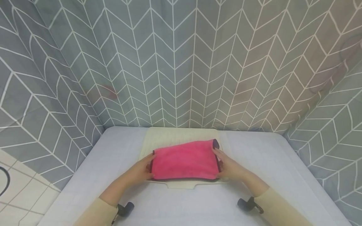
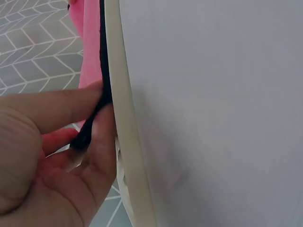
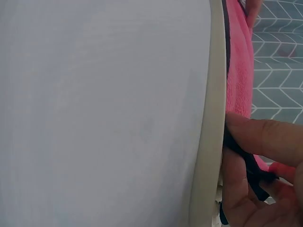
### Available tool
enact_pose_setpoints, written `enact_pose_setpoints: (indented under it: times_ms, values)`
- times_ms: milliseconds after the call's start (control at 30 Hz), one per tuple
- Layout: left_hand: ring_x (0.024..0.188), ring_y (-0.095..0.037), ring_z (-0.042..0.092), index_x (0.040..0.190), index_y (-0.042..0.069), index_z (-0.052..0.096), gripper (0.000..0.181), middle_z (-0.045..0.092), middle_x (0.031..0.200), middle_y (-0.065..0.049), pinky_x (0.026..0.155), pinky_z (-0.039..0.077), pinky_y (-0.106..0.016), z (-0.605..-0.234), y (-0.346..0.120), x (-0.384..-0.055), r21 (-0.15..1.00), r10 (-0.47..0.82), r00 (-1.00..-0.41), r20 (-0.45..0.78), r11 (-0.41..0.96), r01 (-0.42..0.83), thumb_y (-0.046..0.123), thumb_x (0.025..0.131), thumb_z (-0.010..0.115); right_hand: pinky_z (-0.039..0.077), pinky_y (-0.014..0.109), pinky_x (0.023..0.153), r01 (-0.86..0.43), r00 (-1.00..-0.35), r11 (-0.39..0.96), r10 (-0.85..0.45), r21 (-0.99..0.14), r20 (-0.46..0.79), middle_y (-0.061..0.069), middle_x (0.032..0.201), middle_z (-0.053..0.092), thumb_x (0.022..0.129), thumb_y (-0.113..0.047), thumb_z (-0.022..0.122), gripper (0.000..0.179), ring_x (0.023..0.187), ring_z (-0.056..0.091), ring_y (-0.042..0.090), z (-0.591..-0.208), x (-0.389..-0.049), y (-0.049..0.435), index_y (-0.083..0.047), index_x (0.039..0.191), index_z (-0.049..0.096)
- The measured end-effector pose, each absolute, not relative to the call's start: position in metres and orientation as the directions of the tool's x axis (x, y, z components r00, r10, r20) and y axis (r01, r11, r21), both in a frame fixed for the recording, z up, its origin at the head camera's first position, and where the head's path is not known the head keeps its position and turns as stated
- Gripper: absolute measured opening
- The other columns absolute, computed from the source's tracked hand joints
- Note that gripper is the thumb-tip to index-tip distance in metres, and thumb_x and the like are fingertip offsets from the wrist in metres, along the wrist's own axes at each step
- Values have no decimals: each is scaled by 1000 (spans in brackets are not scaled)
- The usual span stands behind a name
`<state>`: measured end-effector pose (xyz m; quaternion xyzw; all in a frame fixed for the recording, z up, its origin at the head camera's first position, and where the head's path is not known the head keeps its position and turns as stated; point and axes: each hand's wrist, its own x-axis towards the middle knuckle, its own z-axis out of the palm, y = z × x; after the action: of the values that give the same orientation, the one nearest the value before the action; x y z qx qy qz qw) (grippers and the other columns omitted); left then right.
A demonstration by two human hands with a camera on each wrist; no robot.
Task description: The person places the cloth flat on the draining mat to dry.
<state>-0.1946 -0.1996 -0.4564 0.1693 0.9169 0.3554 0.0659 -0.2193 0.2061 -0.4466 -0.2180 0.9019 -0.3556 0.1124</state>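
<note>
A bright pink cloth point(image 1: 185, 160) with dark edging lies spread over a cream board point(image 1: 181, 184) in the head view. My left hand point(image 1: 140, 170) pinches the cloth's left side near the front corner; in the left wrist view its thumb and fingers point(image 2: 102, 137) close on the dark edging beside the board's rim. On the opposite side, my right hand point(image 1: 230, 167) grips the right edge. The right wrist view shows its thumb and fingers point(image 3: 236, 179) pinching the dark border, right at the board's rim. At the back right, the cloth's corner is lifted and folded over.
Under the board is a table with a white cover point(image 1: 181, 207). Grey curtains point(image 1: 181, 62) with white chevron lines surround it at the back and sides. A dark wrist camera point(image 1: 125, 209) sits on the left sleeve and another point(image 1: 246, 204) on the right. Tiled floor point(image 1: 22, 188) shows at left.
</note>
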Motion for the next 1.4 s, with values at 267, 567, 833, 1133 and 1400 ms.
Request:
enact_pose_setpoints:
  times_ms: [267,567,833,1133,1400]
  values:
    - [134,-39,49,152,4,40,72,47,148,-20,109,43,-51,-448,-196,-193,637,334,-942,-4,727,255,9,89,75,50,47,101,-303,-898,678,-439,-670,-37,21,156,32,74,-5,87,100,122,55,37,-444,-220,204,-9,157,31]
    - [112,-33,64,145,9,50,48,64,124,-18,92,56,-47,-449,-201,-226,755,196,-980,-39,648,100,29,102,60,59,40,78,-313,-923,611,-378,-727,79,25,125,56,96,-13,67,57,102,63,35,-440,-262,210,4,145,45]
    - [123,-38,59,135,8,61,39,62,132,-21,100,51,-49,-455,-194,-246,820,147,-981,-123,572,-17,26,100,62,56,32,72,-136,-974,596,-227,-791,-4,20,120,63,97,-13,65,42,97,62,28,-447,-287,199,3,135,58]
    - [134,-40,49,155,13,38,68,43,153,-22,104,47,-52,-446,-195,-237,875,299,-952,-70,476,85,27,96,68,53,27,63,-149,-963,458,-267,-877,24,20,131,57,90,-7,72,52,80,61,19,-449,-289,211,-5,140,57]
    - [73,-17,62,157,17,35,73,54,136,-20,58,54,-28,-441,-202,-222,777,272,-954,124,571,264,14,94,72,57,30,78,-221,-941,346,-321,-912,106,25,133,59,90,-6,71,60,75,68,22,-442,-280,232,-2,146,50]
